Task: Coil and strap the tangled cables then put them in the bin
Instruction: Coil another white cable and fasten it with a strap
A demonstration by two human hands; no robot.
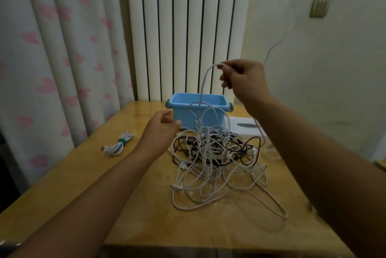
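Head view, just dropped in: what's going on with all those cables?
A person is untangling a pile of white and black cables on the yellowish wooden table. Their right hand pinches one white cable and lifts it above the heap; the left hand hovers open beside it. One white bundle with a green strap lies coiled at left. The blue plastic bin looks empty.
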